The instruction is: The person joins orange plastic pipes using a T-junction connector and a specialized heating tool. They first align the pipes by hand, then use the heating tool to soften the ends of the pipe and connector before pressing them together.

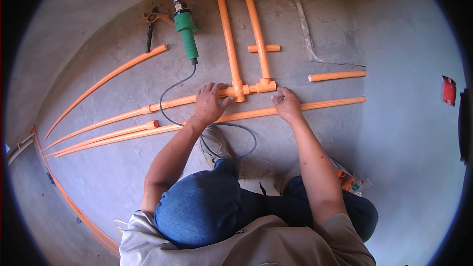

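We have the orange left fitting point(238, 90) at the centre of the frame, with the right fitting point(266, 86) just beside it, linked by a short neck. Our left hand point(209, 104) straddles the horizontal pipe point(180, 102) just left of this joint, fingers on the far side and thumb on the near side in a loose grasp. Our right hand point(287, 105) is by the right fitting's outer end, fingers curled; we cannot tell whether they pinch anything. To handle this joint well, we judge it best to brace the pipe close to the fitting, press straight along its line, and watch that the two upright pipes point(222, 24) toward the top of the frame do not twist. The short piece point(272, 48) crossing the right upright could tilt it, so we check that it lies flat. The green heat tool point(186, 34) sits upper left of centre; its cord point(170, 88) loops near our left wrist and could snag, so we mind it.
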Demonstrator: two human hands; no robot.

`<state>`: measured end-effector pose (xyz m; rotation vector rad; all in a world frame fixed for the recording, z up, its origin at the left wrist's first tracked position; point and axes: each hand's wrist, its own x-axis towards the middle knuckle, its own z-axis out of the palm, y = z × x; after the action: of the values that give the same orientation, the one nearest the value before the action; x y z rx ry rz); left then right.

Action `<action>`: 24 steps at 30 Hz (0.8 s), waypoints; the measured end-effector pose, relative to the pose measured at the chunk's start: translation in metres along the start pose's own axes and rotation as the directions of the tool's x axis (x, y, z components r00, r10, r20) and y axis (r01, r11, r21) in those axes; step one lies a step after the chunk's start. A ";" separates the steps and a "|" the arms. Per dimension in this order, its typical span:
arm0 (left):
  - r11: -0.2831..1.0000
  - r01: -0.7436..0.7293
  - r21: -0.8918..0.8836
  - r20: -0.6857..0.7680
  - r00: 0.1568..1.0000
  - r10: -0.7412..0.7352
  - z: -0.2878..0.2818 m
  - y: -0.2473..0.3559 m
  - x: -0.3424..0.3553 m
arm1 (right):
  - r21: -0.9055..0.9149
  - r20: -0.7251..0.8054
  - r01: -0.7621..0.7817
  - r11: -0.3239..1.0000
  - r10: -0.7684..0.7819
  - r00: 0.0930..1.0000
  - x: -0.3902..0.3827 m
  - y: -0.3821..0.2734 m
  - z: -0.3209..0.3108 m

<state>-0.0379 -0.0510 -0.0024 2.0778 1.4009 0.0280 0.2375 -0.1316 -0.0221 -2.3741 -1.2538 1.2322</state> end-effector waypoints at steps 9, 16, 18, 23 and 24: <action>0.999 0.047 -0.026 0.037 0.998 -0.046 0.005 0.010 0.021 | 0.054 -0.085 0.068 0.996 -0.064 0.994 0.011 -0.013 0.010; 0.996 0.081 0.036 0.138 0.987 -0.085 0.004 0.030 0.035 | 0.081 -0.142 0.085 0.993 -0.073 0.987 0.020 -0.007 0.023; 0.995 0.083 0.046 0.135 0.987 -0.089 0.005 0.030 0.036 | 0.005 -0.172 0.129 0.992 -0.126 0.977 0.019 -0.014 0.019; 0.995 0.085 0.052 0.110 0.990 -0.091 0.010 0.032 0.037 | 0.058 -0.104 0.103 0.993 -0.097 0.990 0.014 -0.024 0.009; 0.995 0.089 0.053 0.113 0.989 -0.094 0.011 0.032 0.037 | -0.009 -0.159 0.170 0.985 -0.170 0.973 0.013 -0.026 0.008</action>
<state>0.0086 -0.0333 -0.0072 2.0172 1.4370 -0.1621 0.2200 -0.1072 -0.0221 -2.2558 -1.3670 0.9732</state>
